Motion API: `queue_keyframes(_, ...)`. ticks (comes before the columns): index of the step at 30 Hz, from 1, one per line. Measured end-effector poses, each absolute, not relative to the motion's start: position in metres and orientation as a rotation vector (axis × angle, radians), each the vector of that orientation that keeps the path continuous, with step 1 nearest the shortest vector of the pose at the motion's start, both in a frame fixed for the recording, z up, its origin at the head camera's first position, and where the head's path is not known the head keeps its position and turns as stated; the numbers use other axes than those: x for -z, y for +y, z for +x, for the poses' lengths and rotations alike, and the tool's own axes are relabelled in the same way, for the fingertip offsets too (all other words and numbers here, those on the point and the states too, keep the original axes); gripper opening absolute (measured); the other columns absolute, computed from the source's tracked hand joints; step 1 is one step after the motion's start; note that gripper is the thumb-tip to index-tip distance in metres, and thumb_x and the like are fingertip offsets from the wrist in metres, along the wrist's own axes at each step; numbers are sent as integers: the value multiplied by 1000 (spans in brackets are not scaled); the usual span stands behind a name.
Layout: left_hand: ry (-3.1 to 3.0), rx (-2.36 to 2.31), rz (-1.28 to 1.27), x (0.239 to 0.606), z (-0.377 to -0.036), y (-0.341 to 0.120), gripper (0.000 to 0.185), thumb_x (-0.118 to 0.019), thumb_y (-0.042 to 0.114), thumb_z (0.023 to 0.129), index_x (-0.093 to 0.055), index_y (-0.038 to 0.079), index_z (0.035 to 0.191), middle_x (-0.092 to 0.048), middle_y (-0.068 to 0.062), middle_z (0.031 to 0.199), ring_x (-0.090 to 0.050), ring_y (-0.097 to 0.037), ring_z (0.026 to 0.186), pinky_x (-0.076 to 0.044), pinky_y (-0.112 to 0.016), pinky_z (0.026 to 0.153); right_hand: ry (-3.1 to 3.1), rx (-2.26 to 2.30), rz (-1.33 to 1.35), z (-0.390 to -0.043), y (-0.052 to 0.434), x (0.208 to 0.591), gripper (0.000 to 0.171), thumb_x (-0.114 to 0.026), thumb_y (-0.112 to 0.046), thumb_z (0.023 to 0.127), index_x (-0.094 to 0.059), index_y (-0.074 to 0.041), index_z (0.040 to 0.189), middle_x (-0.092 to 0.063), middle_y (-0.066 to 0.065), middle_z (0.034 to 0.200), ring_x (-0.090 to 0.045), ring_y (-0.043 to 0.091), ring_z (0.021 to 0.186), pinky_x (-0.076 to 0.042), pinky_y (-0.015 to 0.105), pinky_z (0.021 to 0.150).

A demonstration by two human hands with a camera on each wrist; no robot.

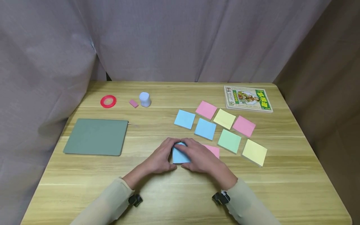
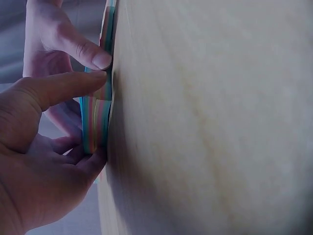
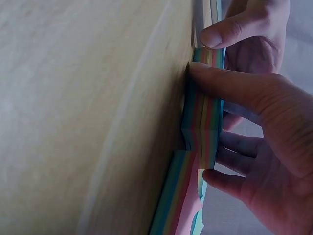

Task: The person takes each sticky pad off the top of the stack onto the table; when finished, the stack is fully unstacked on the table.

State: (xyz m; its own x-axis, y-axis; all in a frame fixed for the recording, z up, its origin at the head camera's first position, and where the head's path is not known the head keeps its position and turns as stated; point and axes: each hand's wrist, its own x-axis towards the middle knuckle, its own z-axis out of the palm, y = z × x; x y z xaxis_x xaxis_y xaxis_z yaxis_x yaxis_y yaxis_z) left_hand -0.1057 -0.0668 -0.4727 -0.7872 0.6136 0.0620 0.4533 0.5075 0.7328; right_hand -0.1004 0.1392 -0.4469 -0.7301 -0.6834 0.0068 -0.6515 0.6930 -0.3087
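Observation:
A blue-topped sticky note stack (image 1: 178, 156) sits near the middle of the table between my two hands. Its sides show coloured layers in both wrist views. My left hand (image 1: 161, 158) grips it from the left, with the thumb along the near edge. From the right, my right hand (image 1: 198, 156) holds the same stack, its thumb beside the other thumb and its index finger over the top. A pink-topped sticky note pad (image 1: 212, 151) lies just beyond the right hand, partly hidden by it. In the right wrist view, this striped pad (image 3: 181, 196) sits close against the held stack.
More sticky note pads lie to the right, among them a blue pad (image 1: 205, 128), green pad (image 1: 229, 141) and yellow pad (image 1: 254, 152). A booklet (image 1: 248, 99) is behind them. Leftward are a green notebook (image 1: 96, 137), red tape roll (image 1: 108, 96), pink eraser (image 1: 133, 103) and white container (image 1: 144, 99).

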Motion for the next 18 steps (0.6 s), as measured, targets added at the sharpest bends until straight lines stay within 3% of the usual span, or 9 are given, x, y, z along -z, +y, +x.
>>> queue_keyframes(9,2550,-1148,866,473,-106,-67,89,-86,2,65,-39,4,142,-47,-10,134,-43,-21,126,-35,-38,108,2799,506,-1036,-98,152,437,74,-84,-33,76,-53,-17,142,-49,8,139,-46,24,125,-42,42,101)
queue_keyframes(18,2544,-1150,836,471,-104,-66,88,-85,0,68,-39,3,143,-47,-11,137,-42,-24,129,-34,-38,109,2928,678,-695,-66,212,426,76,-88,-32,70,-57,-18,138,-50,8,138,-48,26,123,-45,48,95)
